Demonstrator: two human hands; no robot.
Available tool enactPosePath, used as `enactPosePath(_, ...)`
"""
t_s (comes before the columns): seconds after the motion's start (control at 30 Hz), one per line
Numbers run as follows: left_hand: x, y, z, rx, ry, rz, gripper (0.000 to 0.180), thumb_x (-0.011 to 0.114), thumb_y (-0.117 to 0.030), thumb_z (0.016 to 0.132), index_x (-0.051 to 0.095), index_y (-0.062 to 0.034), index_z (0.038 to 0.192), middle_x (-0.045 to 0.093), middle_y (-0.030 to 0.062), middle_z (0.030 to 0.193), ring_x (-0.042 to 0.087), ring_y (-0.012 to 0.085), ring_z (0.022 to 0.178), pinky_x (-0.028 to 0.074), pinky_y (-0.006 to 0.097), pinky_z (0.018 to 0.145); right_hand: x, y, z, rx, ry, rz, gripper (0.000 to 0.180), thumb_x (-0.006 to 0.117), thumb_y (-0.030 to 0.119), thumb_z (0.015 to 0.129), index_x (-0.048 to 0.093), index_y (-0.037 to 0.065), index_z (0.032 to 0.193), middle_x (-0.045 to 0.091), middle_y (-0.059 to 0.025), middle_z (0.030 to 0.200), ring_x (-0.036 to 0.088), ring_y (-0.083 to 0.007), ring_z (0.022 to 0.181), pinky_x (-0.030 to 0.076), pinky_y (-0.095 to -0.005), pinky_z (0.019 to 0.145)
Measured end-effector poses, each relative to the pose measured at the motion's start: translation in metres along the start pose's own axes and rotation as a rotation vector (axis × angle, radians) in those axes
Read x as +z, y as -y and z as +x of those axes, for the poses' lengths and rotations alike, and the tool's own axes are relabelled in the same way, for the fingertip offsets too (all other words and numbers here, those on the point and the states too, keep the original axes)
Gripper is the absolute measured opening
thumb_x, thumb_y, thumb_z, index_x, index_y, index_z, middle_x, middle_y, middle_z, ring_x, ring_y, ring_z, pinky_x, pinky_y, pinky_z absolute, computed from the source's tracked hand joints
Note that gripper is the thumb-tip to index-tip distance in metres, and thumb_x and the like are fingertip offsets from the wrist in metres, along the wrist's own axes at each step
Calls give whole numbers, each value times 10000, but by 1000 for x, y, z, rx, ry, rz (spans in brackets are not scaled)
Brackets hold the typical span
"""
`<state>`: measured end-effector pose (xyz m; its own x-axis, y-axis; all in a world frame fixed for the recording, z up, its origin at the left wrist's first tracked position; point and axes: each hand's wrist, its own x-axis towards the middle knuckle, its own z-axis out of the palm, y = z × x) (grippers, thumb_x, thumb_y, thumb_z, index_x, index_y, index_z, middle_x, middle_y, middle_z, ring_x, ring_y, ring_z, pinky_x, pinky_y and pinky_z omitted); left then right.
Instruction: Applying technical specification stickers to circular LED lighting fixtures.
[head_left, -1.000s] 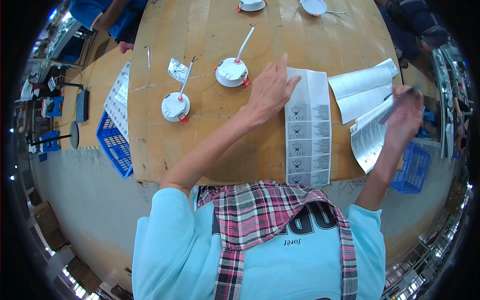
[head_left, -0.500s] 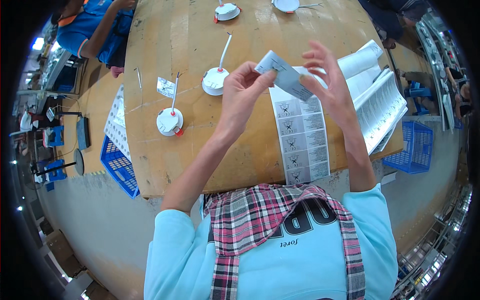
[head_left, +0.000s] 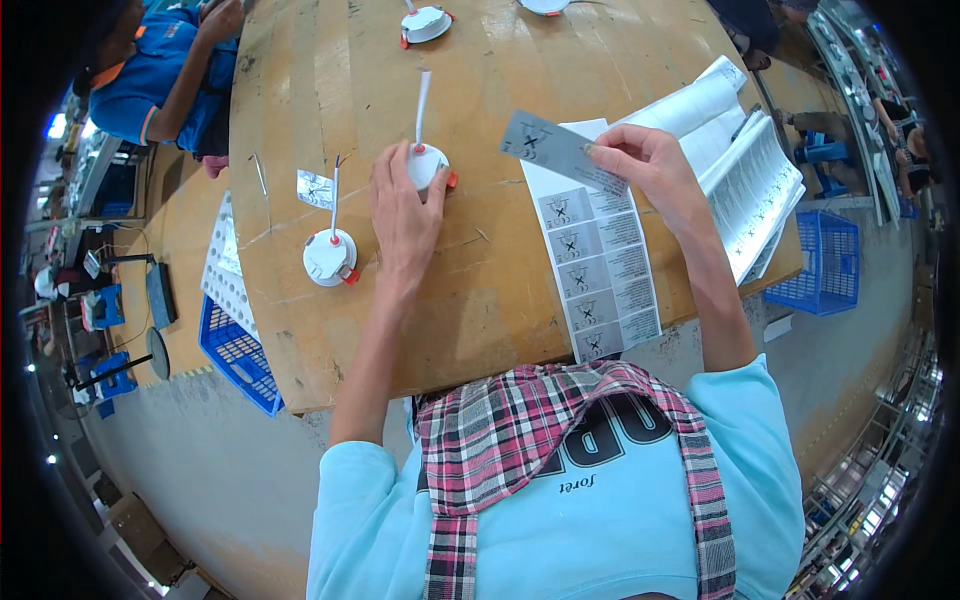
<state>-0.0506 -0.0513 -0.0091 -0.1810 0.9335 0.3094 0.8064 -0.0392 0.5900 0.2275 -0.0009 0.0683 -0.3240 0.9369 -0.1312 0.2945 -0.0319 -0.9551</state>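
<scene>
My right hand [head_left: 655,172] pinches a silvery printed label [head_left: 545,143] by its right end, holding it above a strip of similar labels [head_left: 600,275]. The strip hangs over the near table edge. To the left, my left hand [head_left: 405,210] is around the near-left side of a round white downlight [head_left: 428,165], thumb on one side and fingers on the other. A white cable stands up from this downlight, and a red clip shows at its right. Left of my hand sits another downlight [head_left: 328,258], with a label [head_left: 315,188] stuck on its upright cable.
More downlights [head_left: 425,25] stand at the table's far side. Stacked printed sheets [head_left: 750,190] lie at the right. Blue crates [head_left: 820,260] are beside the table at both sides. A person in a blue shirt [head_left: 165,75] is at the far left.
My left hand has let go of the label and moved left and down onto the downlight. The right hand now holds the label alone, flat and unfolded.
</scene>
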Motion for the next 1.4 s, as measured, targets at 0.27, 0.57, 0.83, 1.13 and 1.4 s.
enactPosePath(0.27, -15, -47, -54, -137, 159, 9, 695, 692, -348, 790, 410, 57, 1280, 498, 183, 1184, 442, 325, 1159, 351, 428, 978, 17, 15, 10, 49, 181, -45, 228, 653, 203, 844, 678, -15, 904, 644, -36, 769, 569, -82, 701, 440, -222, 629)
enactPosePath(0.57, -48, -42, -22, -384, 285, -1130, 670, 389, -466, 963, 326, 73, 1357, 432, 203, 1332, 427, 269, 1232, 364, 389, 1014, 28, 21, 11, -28, 243, 108, 208, 648, 210, 865, 670, 9, 914, 623, -1, 763, 552, -51, 685, 423, -192, 615)
enactPosePath(0.83, -44, -38, 9, -601, 746, -1658, 674, 491, -498, 914, 427, 65, 1279, 565, 177, 1175, 571, 209, 1059, 444, 353, 960, 51, 36, 16, -23, 289, 92, 169, 658, 176, 856, 667, 20, 919, 616, 9, 762, 547, -42, 681, 418, -188, 596)
enactPosePath(1.13, -27, -14, 31, -395, 440, -978, 221, 687, -167, 828, 653, 10, 956, 665, 64, 875, 609, 114, 850, 463, 278, 837, 65, 11, 32, -16, 154, -72, 232, 666, 176, 832, 663, -15, 965, 657, -58, 781, 601, -103, 722, 465, -234, 653)
enactPosePath(1.4, -8, -2, 37, -507, 408, -966, 212, 699, -188, 822, 656, -4, 918, 661, 51, 837, 601, 100, 796, 467, 270, 770, 75, -12, 56, 2, 138, -80, 265, 673, 187, 817, 667, -21, 980, 661, -76, 782, 604, -123, 726, 468, -251, 659)
